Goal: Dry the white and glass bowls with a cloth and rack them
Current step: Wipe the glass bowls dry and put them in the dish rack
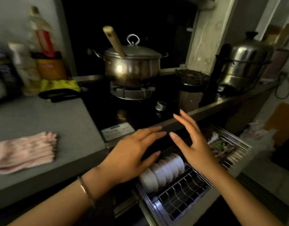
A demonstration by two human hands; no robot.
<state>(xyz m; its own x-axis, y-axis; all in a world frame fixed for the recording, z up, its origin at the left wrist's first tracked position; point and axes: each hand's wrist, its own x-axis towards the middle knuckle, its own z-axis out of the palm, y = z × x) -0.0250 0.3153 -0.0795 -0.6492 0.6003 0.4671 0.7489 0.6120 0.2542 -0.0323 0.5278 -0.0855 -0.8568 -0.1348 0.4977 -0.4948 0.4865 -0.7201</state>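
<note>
Several white bowls point(163, 172) stand on edge in a row inside a pulled-out wire rack drawer point(183, 194) below the stove. My left hand point(132, 150) hovers over the row's left end with fingers straight, its thumb close to the nearest bowls. To the right of the bowls, my right hand point(189, 137) is raised with fingers spread and holds nothing. A folded pink striped cloth point(24, 152) lies on the grey counter point(42, 118) at the left. No glass bowl shows.
A steel pot point(132, 66) with a wooden handle sits on the gas stove point(132, 93). A steamer pot point(243, 62) stands at the right. Bottles and jars point(36, 51) crowd the back left. The drawer's far section holds utensils point(222, 144).
</note>
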